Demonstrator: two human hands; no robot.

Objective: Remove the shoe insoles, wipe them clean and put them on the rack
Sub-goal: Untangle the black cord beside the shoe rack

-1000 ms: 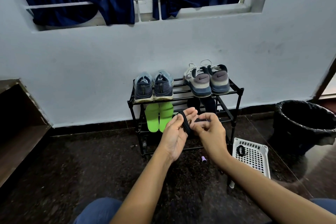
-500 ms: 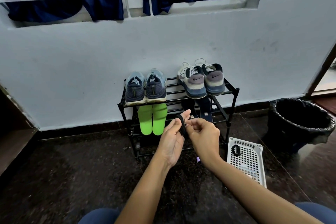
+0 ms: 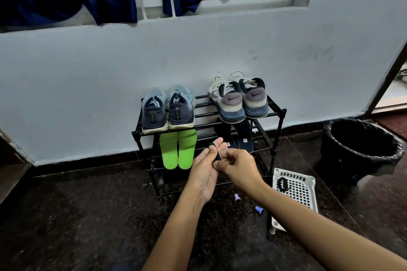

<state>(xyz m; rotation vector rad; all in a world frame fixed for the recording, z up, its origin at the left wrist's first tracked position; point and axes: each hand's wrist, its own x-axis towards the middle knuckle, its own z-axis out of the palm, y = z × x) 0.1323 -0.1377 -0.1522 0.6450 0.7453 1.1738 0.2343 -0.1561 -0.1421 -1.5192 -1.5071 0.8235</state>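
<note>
While the black band (image 3: 216, 153), looped round the straight-fingered left hand (image 3: 204, 170), is pinched by the right hand (image 3: 239, 168), it could be overstretched and flung off.

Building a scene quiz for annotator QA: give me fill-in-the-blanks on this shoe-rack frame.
1. The insoles under the blue shoes are ____.
2. The grey shoes stand on the rack's ____ shelf.
3. The right hand pinches a ____ band looped over the fingers of the left hand.
Missing words: green; top; black.
</note>
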